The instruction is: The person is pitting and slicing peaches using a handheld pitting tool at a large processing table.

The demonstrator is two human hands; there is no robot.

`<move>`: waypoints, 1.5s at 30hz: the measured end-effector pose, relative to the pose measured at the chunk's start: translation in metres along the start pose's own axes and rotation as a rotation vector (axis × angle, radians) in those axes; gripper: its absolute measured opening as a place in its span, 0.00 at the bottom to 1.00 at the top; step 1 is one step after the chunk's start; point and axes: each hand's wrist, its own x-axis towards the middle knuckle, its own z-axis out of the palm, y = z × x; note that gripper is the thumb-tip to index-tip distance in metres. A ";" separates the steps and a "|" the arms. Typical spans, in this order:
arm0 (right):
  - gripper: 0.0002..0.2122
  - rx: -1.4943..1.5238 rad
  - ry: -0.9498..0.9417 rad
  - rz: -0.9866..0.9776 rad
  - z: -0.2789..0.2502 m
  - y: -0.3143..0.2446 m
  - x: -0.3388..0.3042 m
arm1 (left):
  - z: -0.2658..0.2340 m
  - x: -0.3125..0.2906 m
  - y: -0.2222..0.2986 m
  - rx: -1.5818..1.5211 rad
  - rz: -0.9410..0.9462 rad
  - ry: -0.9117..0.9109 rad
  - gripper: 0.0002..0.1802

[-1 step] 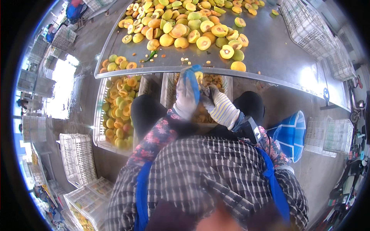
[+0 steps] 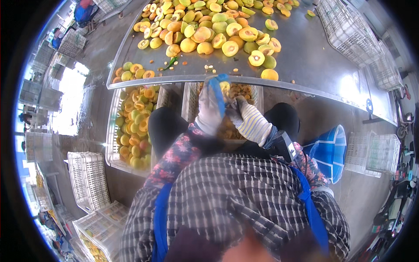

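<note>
In front of the metal table's near edge, my left hand [image 2: 211, 102], in a white and blue glove, is closed around a yellow stone-fruit half [image 2: 224, 88], like a peach or apricot. My right hand [image 2: 251, 118], in a striped glove, is closed just right of it, its fingertips close to the fruit. Something small and dark shows at those fingertips, too blurred to name. Below both hands stands a white crate [image 2: 190, 102] with brownish-orange pieces inside. Across the table [image 2: 305, 52] lies a heap of halved yellow-green fruit [image 2: 205, 32].
A white crate of fruit halves [image 2: 137, 126] stands left of my knees. Empty-looking white crates [image 2: 88, 180] are farther left, with others [image 2: 371, 153] at the right. Beside my right arm is a blue checked container [image 2: 329, 153]. Stacked crates [image 2: 349, 30] flank the table's right side.
My left hand has turned very slightly, showing a little more of the yellow fruit half. My right hand has hardly moved.
</note>
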 end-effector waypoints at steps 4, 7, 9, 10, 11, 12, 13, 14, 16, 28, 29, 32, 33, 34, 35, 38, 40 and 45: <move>0.08 -0.048 0.083 -0.015 0.004 0.007 -0.005 | -0.012 0.004 0.001 -0.466 -0.565 -0.068 0.25; 0.08 0.163 0.115 -0.021 0.003 0.001 -0.001 | -0.019 0.013 -0.014 -0.431 -0.688 -0.214 0.26; 0.10 0.245 0.070 0.023 -0.007 -0.007 -0.001 | -0.015 0.013 -0.010 -0.155 -0.410 -0.203 0.26; 0.12 0.328 0.022 0.069 -0.010 -0.010 -0.001 | -0.010 0.012 -0.009 -0.152 -0.408 -0.201 0.26; 0.12 0.330 0.025 0.068 -0.008 -0.010 0.000 | -0.004 0.013 -0.005 0.030 -0.142 -0.122 0.26; 0.12 0.417 0.037 0.063 -0.005 -0.009 0.001 | -0.001 0.013 -0.001 0.210 0.125 -0.041 0.26; 0.12 0.504 0.049 0.059 -0.002 -0.008 0.002 | -0.003 0.013 0.005 0.206 0.039 -0.063 0.25; 0.12 0.506 0.048 0.060 0.001 -0.005 0.002 | -0.002 0.013 0.010 0.208 0.038 -0.063 0.25; 0.13 0.455 0.011 0.036 0.005 0.001 0.003 | 0.002 0.011 0.014 -0.176 -0.268 -0.039 0.25; 0.14 0.028 0.015 0.152 0.011 0.001 0.003 | -0.006 0.034 0.004 -0.449 -0.868 -0.139 0.31; 0.12 0.152 0.068 0.052 0.015 -0.001 0.003 | -0.005 0.032 0.003 -0.446 -0.874 -0.147 0.31; 0.14 0.599 0.001 0.077 0.006 -0.011 -0.002 | -0.002 0.028 0.004 -0.393 -0.835 -0.087 0.31; 0.16 0.736 -0.026 0.113 0.003 -0.017 -0.002 | -0.002 0.028 0.010 -0.452 -0.815 -0.062 0.30; 0.16 0.744 -0.020 0.118 -0.001 -0.021 -0.003 | -0.001 0.028 0.014 -0.510 -0.794 -0.037 0.30; 0.14 0.869 -0.115 0.262 -0.007 -0.023 -0.004 | -0.001 0.029 0.014 -0.508 -0.799 -0.041 0.30; 0.12 1.175 -0.211 0.476 -0.006 -0.025 -0.009 | -0.001 0.031 0.016 -0.470 -0.883 -0.087 0.30; 0.11 1.357 -0.208 0.545 -0.005 -0.025 -0.011 | 0.004 0.032 0.022 -0.575 -0.861 -0.025 0.29; 0.12 1.524 -0.329 0.507 -0.010 -0.027 -0.012 | 0.000 0.031 0.027 -0.603 -0.872 -0.079 0.27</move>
